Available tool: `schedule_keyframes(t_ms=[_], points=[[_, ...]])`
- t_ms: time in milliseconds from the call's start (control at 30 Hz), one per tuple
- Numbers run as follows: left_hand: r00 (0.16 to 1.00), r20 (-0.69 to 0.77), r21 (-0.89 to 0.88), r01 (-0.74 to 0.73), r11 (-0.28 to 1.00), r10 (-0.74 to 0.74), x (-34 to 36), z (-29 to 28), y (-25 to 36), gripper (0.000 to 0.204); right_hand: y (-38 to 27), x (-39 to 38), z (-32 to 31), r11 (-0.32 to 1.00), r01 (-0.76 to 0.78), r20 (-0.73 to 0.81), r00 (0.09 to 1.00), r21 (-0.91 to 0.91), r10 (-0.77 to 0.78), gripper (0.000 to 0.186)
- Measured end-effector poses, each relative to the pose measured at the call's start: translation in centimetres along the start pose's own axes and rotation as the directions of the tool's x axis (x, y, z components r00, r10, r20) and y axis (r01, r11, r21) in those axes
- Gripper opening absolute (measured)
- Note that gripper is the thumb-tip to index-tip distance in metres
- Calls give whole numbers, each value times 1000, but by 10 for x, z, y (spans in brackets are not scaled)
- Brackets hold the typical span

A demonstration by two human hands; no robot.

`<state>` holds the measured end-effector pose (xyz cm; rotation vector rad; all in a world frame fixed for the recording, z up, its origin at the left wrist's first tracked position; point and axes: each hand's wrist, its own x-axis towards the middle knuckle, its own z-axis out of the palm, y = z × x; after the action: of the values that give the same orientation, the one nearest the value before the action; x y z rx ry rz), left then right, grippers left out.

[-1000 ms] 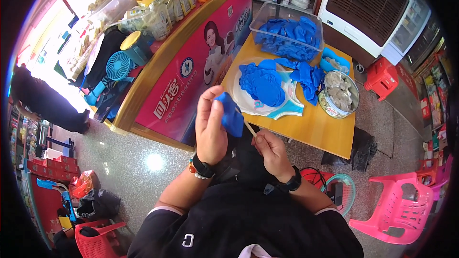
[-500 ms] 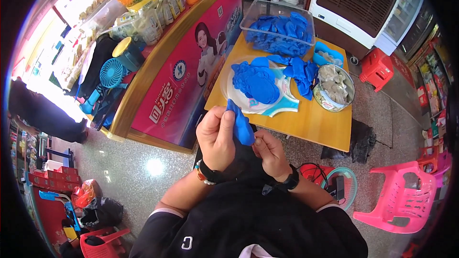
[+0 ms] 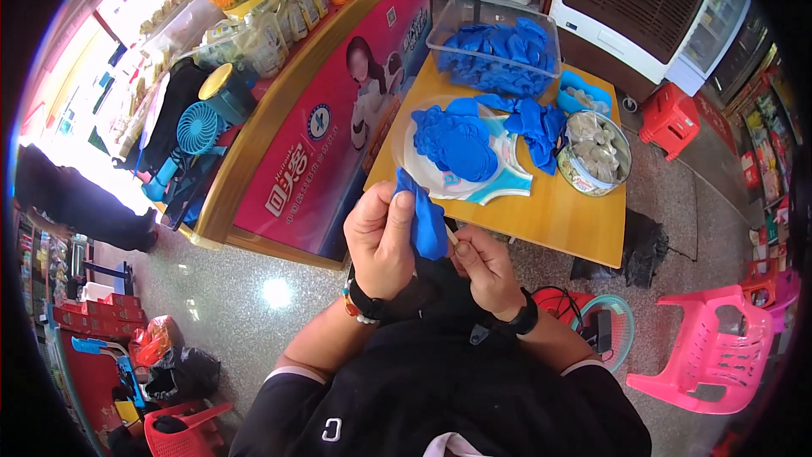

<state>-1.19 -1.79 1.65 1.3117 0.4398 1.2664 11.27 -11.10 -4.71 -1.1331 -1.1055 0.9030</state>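
Observation:
My left hand (image 3: 379, 241) is closed, pinching a soft blue piece (image 3: 430, 227) between thumb and fingers in front of my chest. Close to its right, my right hand (image 3: 491, 272) pinches a thin pale stick (image 3: 452, 238), whose tip meets the lower right edge of the blue piece. What exactly the blue piece is, I cannot tell. Beyond my hands, a flat heap of similar blue pieces (image 3: 457, 148) lies on a white and turquoise board (image 3: 506, 189). More loose blue pieces (image 3: 541, 131) lie to its right, and a clear plastic bin (image 3: 436, 36) holds many others.
On the wooden table (image 3: 584, 233) stand a round tin (image 3: 592, 186) of greyish pieces and a small blue container (image 3: 568, 100). A pink-panelled counter (image 3: 296, 195) borders the left. A pink chair (image 3: 719, 351) and red stool (image 3: 670, 123) are at right. Another person (image 3: 85, 203) stands far left.
The blue piece has turned slightly in my left hand. The pale stick in my right hand now shows against its edge; my right hand has shifted slightly.

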Motion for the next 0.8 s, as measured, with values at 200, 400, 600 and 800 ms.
schedule_keyframes(t_ms=[200,400,600,800], points=[[997,-26,-128,72,989,-76,7,-9,-4,16,0,4,-7,993,-45,91,995,107,35,22],[986,-4,-213,160,964,-164,9,-13,-4,18,1,1,-4,993,62,13,998,-100,-61,21],[989,-12,-203,144,969,-150,5,-9,-2,16,4,-2,-4,994,-42,61,998,97,36,21],[986,-57,-206,140,969,-154,5,-8,-4,18,-1,4,-6,998,-45,86,995,37,41,23]])
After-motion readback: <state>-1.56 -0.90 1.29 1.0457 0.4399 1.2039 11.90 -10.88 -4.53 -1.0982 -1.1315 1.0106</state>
